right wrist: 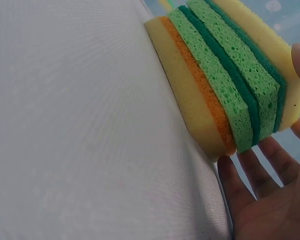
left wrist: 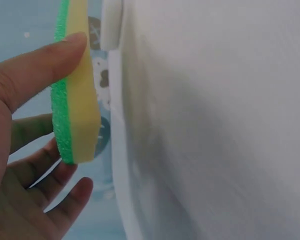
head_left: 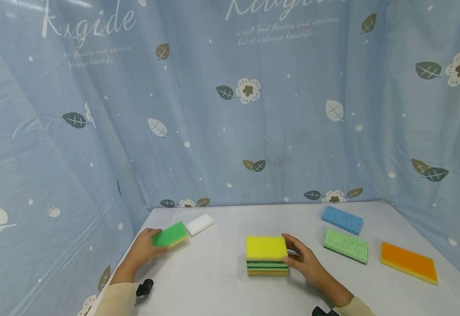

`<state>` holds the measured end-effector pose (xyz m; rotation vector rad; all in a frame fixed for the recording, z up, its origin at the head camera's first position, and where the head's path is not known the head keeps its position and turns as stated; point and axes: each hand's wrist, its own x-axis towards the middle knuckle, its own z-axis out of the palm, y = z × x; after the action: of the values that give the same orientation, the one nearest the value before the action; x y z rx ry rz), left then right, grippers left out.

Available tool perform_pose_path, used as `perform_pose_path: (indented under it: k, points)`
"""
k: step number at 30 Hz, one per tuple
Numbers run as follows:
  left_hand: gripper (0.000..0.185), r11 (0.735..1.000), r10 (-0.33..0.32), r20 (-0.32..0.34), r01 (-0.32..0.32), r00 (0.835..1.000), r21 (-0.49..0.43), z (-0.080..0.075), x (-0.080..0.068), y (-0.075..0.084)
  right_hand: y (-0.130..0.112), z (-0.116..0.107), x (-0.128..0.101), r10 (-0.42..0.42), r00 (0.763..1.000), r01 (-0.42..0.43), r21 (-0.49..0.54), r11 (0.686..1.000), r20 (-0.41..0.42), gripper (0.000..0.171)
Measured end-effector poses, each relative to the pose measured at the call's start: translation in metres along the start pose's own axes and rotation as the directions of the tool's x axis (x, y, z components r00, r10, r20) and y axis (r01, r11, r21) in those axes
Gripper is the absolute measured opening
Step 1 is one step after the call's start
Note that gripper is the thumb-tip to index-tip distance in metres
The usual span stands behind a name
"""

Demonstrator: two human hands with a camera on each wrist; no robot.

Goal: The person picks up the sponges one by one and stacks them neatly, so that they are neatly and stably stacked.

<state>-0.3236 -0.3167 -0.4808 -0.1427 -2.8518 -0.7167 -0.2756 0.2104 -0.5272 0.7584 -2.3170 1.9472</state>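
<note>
The left hand point(head_left: 144, 248) grips a green sponge point(head_left: 170, 235) by thumb and fingers at the table's point(head_left: 214, 281) left edge, just beside a white sponge point(head_left: 200, 224). The right hand point(head_left: 305, 261), fingers relaxed and straight, rests against the right side of a sponge stack point(head_left: 267, 255) at the table's middle. To the right lie blue point(head_left: 342, 219), light-green point(head_left: 345, 245) and orange point(head_left: 408, 262) sponges. The backdrop point(head_left: 230, 109) reads "flowers and sorrows" and "always beautiful".
</note>
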Motion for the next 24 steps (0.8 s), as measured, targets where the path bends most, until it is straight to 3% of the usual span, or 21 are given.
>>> perform_pose_path:
  k: [6, 24]
  points:
    - [0.081, 1.000, 0.025, -0.027, -0.026, 0.999, -0.015, -0.001, 0.004, 0.012, -0.001, 0.000, 0.001, 0.013, 1.000, -0.013, -0.009, 1.000, -0.008, 0.061]
    - [0.077, 0.997, 0.070, -0.004, -0.070, 0.998, -0.028, -0.001, 0.006, 0.049, 0.002, 0.002, 0.001, 0.066, 0.997, -0.068, -0.034, 0.997, -0.047, 0.064]
